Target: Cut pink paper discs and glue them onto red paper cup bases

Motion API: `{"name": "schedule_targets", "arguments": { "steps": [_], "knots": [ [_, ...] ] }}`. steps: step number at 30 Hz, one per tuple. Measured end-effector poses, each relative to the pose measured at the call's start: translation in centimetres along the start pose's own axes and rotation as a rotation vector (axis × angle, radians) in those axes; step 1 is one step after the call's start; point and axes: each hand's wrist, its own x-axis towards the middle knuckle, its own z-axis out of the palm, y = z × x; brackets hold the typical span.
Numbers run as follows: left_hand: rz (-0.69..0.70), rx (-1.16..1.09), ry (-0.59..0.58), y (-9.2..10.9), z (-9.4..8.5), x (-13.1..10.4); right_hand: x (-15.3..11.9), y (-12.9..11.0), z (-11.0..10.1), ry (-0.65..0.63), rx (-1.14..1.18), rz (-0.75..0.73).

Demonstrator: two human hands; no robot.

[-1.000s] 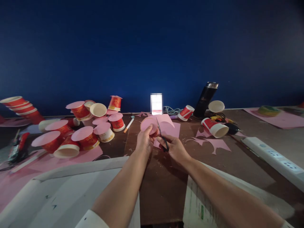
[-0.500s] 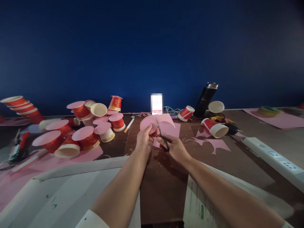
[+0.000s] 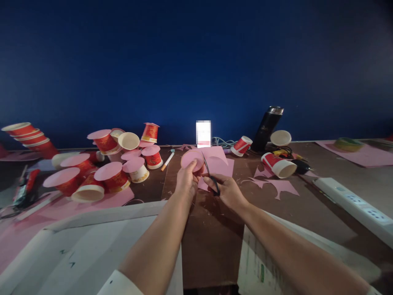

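My left hand [image 3: 188,178] pinches a round piece of pink paper [image 3: 190,159], thumb on top and fingers curled beneath. A tan edge, perhaps a cup rim, shows around the paper's far side; what lies underneath is mostly hidden. In my right hand [image 3: 226,188] is a pair of scissors [image 3: 211,177] with black handles. Their blades point away from me, right along the paper's right edge. Beyond both hands, a larger pink sheet [image 3: 222,164] with a curved cut edge lies on the brown table [image 3: 211,246].
Red paper cups with pink discs [image 3: 112,174] crowd the left, near a cup stack [image 3: 33,139]. Pink offcuts [image 3: 281,186], a tipped cup [image 3: 278,166], a black flask [image 3: 266,129] and a power strip [image 3: 353,200] lie right. White boxes [image 3: 101,250] flank my forearms.
The view has shifted very slightly. Both hands, the paper and the scissors hold nearly the same position, with the scissors still at the disc's right edge.
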Motion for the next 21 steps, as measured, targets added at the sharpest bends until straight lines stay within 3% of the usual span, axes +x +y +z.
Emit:
{"name": "schedule_targets", "arguments": {
  "steps": [21],
  "knots": [
    [0.057, -0.017, 0.000, 0.54, 0.01, -0.20, -0.25, -0.20, 0.27, 0.019, -0.020, 0.046]
  ]
}}
